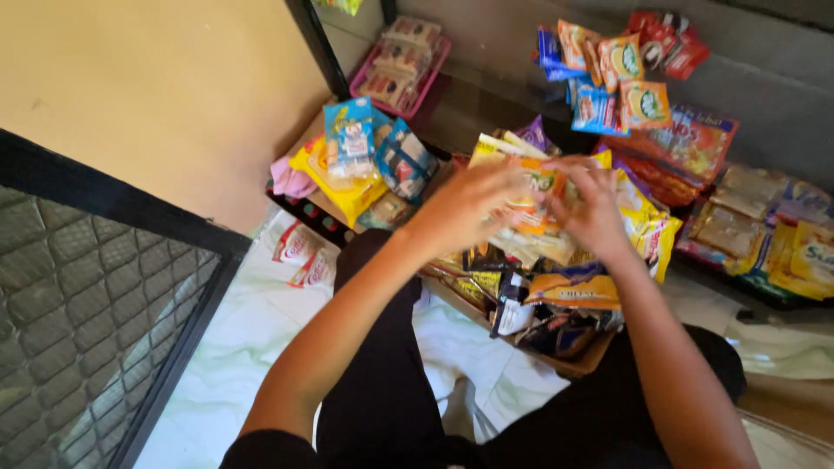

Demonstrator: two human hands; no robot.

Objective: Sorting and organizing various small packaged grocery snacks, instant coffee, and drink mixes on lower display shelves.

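Just right of the frame's centre, both hands meet over a heap of snack packets (556, 252) piled in a shallow cardboard box (578, 360). The left hand (465, 208) lies palm down with its fingers stretched toward the right, resting on an orange and yellow sachet (539, 187) at the top of the heap. The right hand (591, 208) sits just beside it, fingers curled and touching the same sachet from the right side. Motion blur hides whether either hand truly pinches the sachet or only presses on it.

Both forearms rise from the lower edge of the frame and converge on the heap, the left one crossing over a dark trouser leg (382, 373).

To the left of the hands, in the upper middle, stand blue and yellow packets (352, 156). At the upper right, more bright packets (608, 78) lie spread on a grey step (764, 78). A pink tray (401, 65) sits near the top centre.
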